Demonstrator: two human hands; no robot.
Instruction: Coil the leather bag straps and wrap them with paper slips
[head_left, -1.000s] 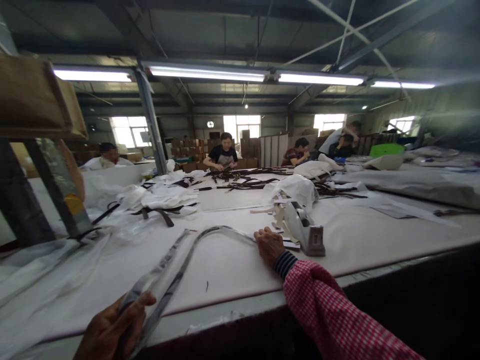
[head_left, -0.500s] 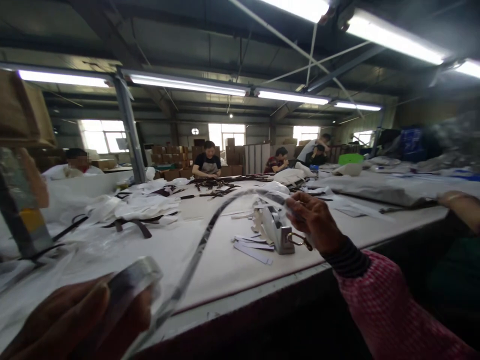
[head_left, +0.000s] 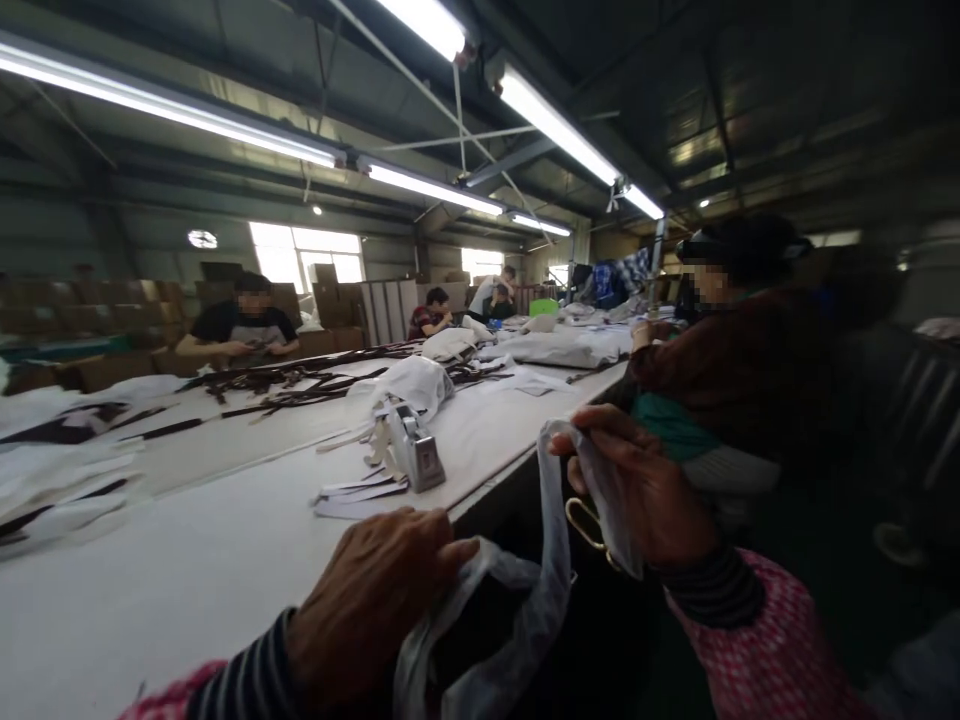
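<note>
A long strap in cloudy white plastic wrap [head_left: 553, 540] hangs in loops between my hands, beyond the table's front edge. My right hand [head_left: 649, 480] pinches an upper bend of it between thumb and fingers. Below those fingers dangles a gold metal clasp [head_left: 586, 525]. Lower and to the left, my left hand [head_left: 382, 590] is closed on another part of the strap, its back toward me and most fingertips hidden. Just beyond my left hand, a grey tape dispenser [head_left: 421, 455] stands on the white table [head_left: 225, 560].
White paper strips [head_left: 360, 495] lie beside the dispenser. Dark straps [head_left: 315, 380] and crumpled white plastic [head_left: 412, 385] cover the far side. A person in dark red [head_left: 735, 350] sits close on the right. Another person [head_left: 251, 325] works across the table.
My view has turned right. My left hand has come up and toward my right hand, and the strap that arched between them now hangs in loops.
</note>
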